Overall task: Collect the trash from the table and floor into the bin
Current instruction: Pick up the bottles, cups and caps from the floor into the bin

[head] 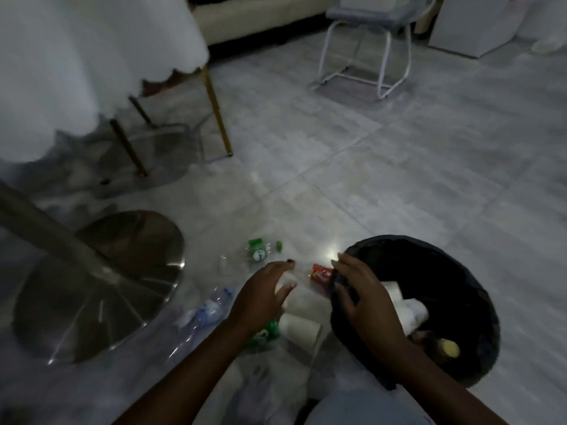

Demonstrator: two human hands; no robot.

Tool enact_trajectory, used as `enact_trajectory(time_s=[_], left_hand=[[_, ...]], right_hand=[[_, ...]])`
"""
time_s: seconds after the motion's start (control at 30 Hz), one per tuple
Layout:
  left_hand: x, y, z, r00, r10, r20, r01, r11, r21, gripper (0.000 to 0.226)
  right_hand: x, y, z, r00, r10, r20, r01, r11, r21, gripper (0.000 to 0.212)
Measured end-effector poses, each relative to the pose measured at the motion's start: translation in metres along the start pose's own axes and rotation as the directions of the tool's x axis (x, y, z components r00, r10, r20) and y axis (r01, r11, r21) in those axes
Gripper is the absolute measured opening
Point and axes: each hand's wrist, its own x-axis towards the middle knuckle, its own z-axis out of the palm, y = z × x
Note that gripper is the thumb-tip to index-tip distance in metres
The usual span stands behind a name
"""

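Note:
A round bin (460,271) lined with a black bag stands on the floor at lower right, with white paper and a yellowish item inside. My right hand (356,289) grips the bag's near rim. My left hand (264,292) hovers with fingers spread over a white paper cup (288,279) on the floor; I cannot tell if it touches it. Around it lie a red wrapper (322,272), another white cup (299,331), a clear blue-labelled bottle (208,311), a green-labelled crushed bottle (257,253) and a green item (270,329) under my forearm.
A round metal table base (101,286) with a slanted pole sits at left. A white tablecloth (61,72) hangs over gold chair legs (219,118). A white-framed chair (365,47) stands at the back. Grey tiled floor stretches to the right.

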Motion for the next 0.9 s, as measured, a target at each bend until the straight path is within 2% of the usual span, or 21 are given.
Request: enact_trajectory(time_s=[0.13, 0.2, 0.3, 0.43, 0.57, 0.63, 0.73, 0.9], left_hand=[[-0.042, -0.049, -0.029, 0.994, -0.111, 0.019, 0.108, 0.988, 0.111, 0.042], [-0.061, -0.066, -0.033, 0.985, -0.158, 0.069, 0.146, 0.977, 0.159, 0.042], [-0.084, -0.092, -0.025, 0.951, -0.266, 0.156, 0.223, 0.943, 0.249, 0.047], [-0.104, -0.125, -0.001, 0.908, -0.355, 0.223, 0.265, 0.899, 0.35, 0.051], [-0.118, -0.152, 0.019, 0.907, -0.408, 0.103, 0.335, 0.848, 0.41, 0.042], [-0.123, -0.171, 0.024, 0.888, -0.458, 0.039, 0.393, 0.8, 0.453, 0.048], [-0.124, -0.194, 0.026, 0.847, -0.53, -0.042, 0.475, 0.718, 0.509, 0.061], [-0.12, -0.211, 0.029, 0.784, -0.612, -0.101, 0.563, 0.632, 0.533, 0.06]], right_hand=[[-0.004, -0.028, 0.063, 0.984, -0.128, 0.12, 0.114, 0.987, 0.116, 0.039], [-0.015, -0.026, 0.099, 0.968, -0.107, 0.226, 0.077, 0.987, 0.139, 0.045], [-0.034, -0.015, 0.151, 0.91, -0.079, 0.406, 0.062, 0.997, 0.053, 0.057], [-0.05, 0.005, 0.197, 0.845, -0.129, 0.52, 0.232, 0.963, -0.138, 0.066], [-0.055, 0.031, 0.233, 0.781, -0.124, 0.613, 0.321, 0.921, -0.221, 0.073], [-0.055, 0.039, 0.25, 0.759, -0.086, 0.645, 0.328, 0.907, -0.264, 0.074], [-0.052, 0.042, 0.265, 0.734, -0.059, 0.677, 0.346, 0.89, -0.298, 0.07], [-0.051, 0.041, 0.272, 0.704, -0.093, 0.704, 0.392, 0.877, -0.276, 0.058]])
